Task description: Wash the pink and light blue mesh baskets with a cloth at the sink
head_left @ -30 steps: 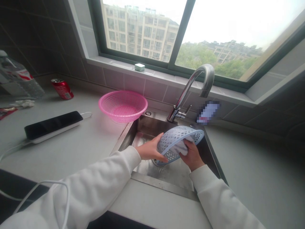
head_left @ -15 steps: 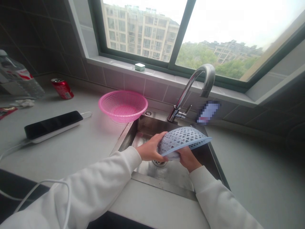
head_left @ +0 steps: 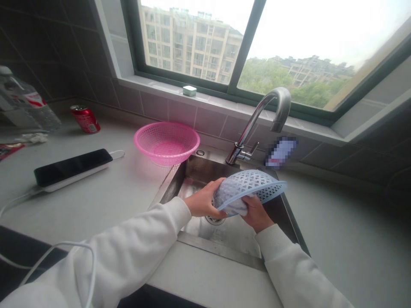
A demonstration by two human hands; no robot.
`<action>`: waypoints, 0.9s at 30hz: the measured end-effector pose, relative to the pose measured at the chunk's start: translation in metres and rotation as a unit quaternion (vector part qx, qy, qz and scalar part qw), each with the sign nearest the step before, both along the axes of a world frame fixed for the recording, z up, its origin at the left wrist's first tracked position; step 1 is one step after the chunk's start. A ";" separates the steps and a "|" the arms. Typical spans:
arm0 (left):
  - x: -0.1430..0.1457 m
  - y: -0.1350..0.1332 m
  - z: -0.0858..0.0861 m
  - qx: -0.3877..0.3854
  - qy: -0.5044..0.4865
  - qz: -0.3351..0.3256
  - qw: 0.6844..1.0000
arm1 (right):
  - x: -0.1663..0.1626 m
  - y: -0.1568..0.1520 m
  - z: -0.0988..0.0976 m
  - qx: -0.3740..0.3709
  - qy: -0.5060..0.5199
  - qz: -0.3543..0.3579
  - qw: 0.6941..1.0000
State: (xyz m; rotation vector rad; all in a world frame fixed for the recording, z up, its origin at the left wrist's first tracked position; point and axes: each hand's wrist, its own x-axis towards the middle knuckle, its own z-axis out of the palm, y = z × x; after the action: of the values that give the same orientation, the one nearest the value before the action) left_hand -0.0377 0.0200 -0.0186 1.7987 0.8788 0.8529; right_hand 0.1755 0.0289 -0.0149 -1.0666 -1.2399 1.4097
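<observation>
A pale blue plastic strainer basket (head_left: 248, 186) is held upside down and tilted over the steel sink (head_left: 192, 177). My left hand (head_left: 202, 201) grips its left rim, fingers curled round the edge. My right hand (head_left: 255, 211) is under the basket, closed on a white cloth (head_left: 239, 207) pressed against the basket's inside. The drain (head_left: 214, 220) shows just below the hands. A curved chrome faucet (head_left: 266, 111) stands behind the sink, with no water running.
A pink plastic basket (head_left: 167, 141) sits on the counter left of the sink. Farther left are a black-topped power strip (head_left: 72, 166), a red can (head_left: 85, 119) and a plastic bottle (head_left: 24, 107). A small green box (head_left: 189, 90) rests on the window sill.
The blue basket has turned from tilted open-side-toward-me to nearly upside down. My right hand with the cloth has slid further under it. My left hand stays on the rim.
</observation>
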 end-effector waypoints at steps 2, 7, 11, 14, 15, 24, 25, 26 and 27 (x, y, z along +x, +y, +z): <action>0.000 0.000 0.000 0.005 -0.006 0.001 1.000 | -0.005 -0.001 -0.001 -0.040 0.032 0.000 0.999; 0.000 0.000 0.002 0.002 0.008 0.011 1.000 | -0.008 -0.001 -0.001 -0.055 0.035 -0.003 0.998; 0.000 0.001 0.002 0.010 0.013 0.007 1.000 | -0.004 -0.002 0.009 -0.051 0.067 0.011 0.996; -0.001 0.001 0.003 0.002 0.017 0.004 1.000 | 0.002 -0.003 0.018 -0.039 0.073 -0.012 0.997; -0.001 0.001 0.004 -0.006 0.018 0.005 1.000 | 0.003 -0.003 0.019 -0.035 0.072 -0.017 0.997; -0.001 0.004 -0.006 -0.056 -0.053 0.000 0.997 | -0.015 -0.003 0.008 -0.063 0.073 0.002 0.995; -0.001 0.005 -0.008 -0.062 -0.060 -0.002 0.996 | -0.014 -0.003 0.008 -0.060 0.071 -0.001 0.996; -0.002 0.006 -0.009 -0.066 -0.067 -0.004 0.996 | -0.012 -0.002 0.009 -0.054 0.071 -0.007 0.996; -0.002 0.006 -0.009 -0.070 -0.070 -0.007 0.995 | -0.009 -0.001 0.011 -0.048 0.072 -0.016 0.996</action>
State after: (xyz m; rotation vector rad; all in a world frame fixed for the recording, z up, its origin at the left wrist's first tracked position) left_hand -0.0397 0.0262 -0.0279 1.6018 0.8145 0.8768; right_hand 0.1661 0.0277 -0.0043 -1.0243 -1.0568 1.5072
